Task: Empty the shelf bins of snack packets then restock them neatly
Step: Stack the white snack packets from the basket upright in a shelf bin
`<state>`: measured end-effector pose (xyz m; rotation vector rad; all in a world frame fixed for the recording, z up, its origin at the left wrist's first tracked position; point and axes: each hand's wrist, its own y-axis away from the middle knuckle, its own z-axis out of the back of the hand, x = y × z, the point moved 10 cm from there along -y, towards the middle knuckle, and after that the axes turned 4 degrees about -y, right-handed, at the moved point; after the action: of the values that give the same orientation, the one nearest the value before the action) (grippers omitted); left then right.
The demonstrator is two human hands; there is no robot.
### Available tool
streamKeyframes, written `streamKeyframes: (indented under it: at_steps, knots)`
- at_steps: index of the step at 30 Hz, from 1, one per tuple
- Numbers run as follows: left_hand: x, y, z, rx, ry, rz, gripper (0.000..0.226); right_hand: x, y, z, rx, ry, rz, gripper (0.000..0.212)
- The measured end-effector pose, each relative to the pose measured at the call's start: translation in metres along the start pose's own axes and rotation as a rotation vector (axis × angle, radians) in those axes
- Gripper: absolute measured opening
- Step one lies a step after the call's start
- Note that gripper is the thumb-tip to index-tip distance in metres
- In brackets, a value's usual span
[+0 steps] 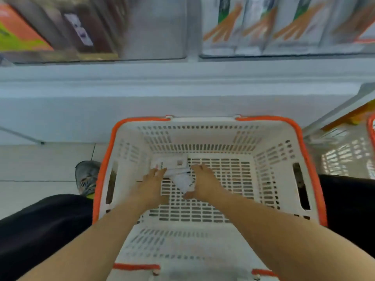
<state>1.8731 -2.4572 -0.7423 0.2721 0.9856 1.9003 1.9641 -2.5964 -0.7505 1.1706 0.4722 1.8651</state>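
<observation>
Item 1. Basket (205, 121): white slotted plastic with orange rim, standing on the floor between the person's knees, directly under both forearms. Holds only the packets listed below; the rest of its slotted bottom shows bare.

Item 2. Snack packets (175, 169): a small stack of white packets, lying on the basket bottom toward its far left corner, between the two hands. Count cannot be told; the print is blurred.

Item 3. Left hand (153, 179): reaching down into the basket, fingertips on the near left edge of the stack. Fingers look extended rather than wrapped; the grip is not plain.

Item 4. Right hand (203, 184): on the right side of the stack, fingers and thumb curved about the lowest, crumpled packet, appearing to hold it.

Item 5. Shelf bins (154, 27): clear-fronted, above and beyond the hands. The bin ahead of the left hand shows an empty stretch beside dark boxes; the bin (284, 27) ahead of the right hand is filled with upright white packets.

Step in hand, judged: either setting down or gathering up the stack; the frame alone does not settle which.

Next move calls for: if restocking, squeeze the stack from both sides, lift clear of the basket rim, carry up to the empty stretch and stand packets upright, faces forward.
</observation>
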Motion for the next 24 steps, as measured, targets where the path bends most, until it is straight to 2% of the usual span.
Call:
streamKeyframes:
  at_steps: [2, 4, 7, 9, 11, 13, 14, 16, 17, 18, 20, 22, 24]
  knots:
    - [0.01, -0.011, -0.014, -0.079, 0.09, 0.012, 0.104, -0.01, -0.012, -0.03, -0.032, 0.029, -0.024, 0.102]
    - [0.012, -0.024, -0.014, -0.211, 0.093, -0.018, 0.104, -0.026, -0.022, -0.046, -0.087, 0.017, -0.086, 0.104]
    - [0.01, -0.046, -0.006, -0.362, 0.088, -0.074, 0.102, -0.036, -0.031, -0.047, -0.212, 0.062, -0.124, 0.083]
    - [0.014, -0.062, -0.004, -0.387, 0.126, -0.042, 0.099, -0.039, -0.038, -0.047, -0.219, 0.009, -0.127, 0.071]
    - [0.019, -0.074, -0.007, -0.365, 0.082, 0.003, 0.091, -0.048, -0.044, -0.047, -0.144, -0.133, -0.169, 0.051]
    - [0.025, -0.076, -0.011, -0.347, 0.033, 0.023, 0.07, -0.054, -0.045, -0.042, -0.026, -0.214, -0.208, 0.027]
    - [0.025, -0.075, -0.013, -0.337, 0.066, 0.007, 0.056, -0.056, -0.044, -0.035, 0.008, -0.279, -0.225, 0.025]
    - [0.022, -0.066, -0.011, -0.297, 0.237, 0.009, 0.017, -0.059, -0.039, -0.012, 0.011, -0.424, -0.268, 0.02]
    - [0.02, -0.058, -0.009, -0.257, 0.343, 0.043, 0.014, -0.059, -0.035, 0.0, -0.001, -0.48, -0.28, 0.023]
    - [0.02, -0.053, -0.011, -0.199, 0.495, 0.093, 0.026, -0.057, -0.03, 0.01, -0.002, -0.524, -0.276, 0.028]
    - [0.013, -0.036, -0.02, -0.025, 0.931, 0.195, 0.024, -0.044, -0.017, 0.029, 0.005, -0.607, -0.227, 0.033]
    - [-0.009, -0.017, -0.02, 0.123, 1.33, 0.204, 0.027, -0.023, -0.002, 0.047, -0.02, -0.643, -0.123, 0.031]
    - [-0.027, 0.004, -0.006, 0.151, 1.515, 0.162, 0.029, 0.005, 0.018, 0.058, -0.048, -0.624, -0.033, 0.029]
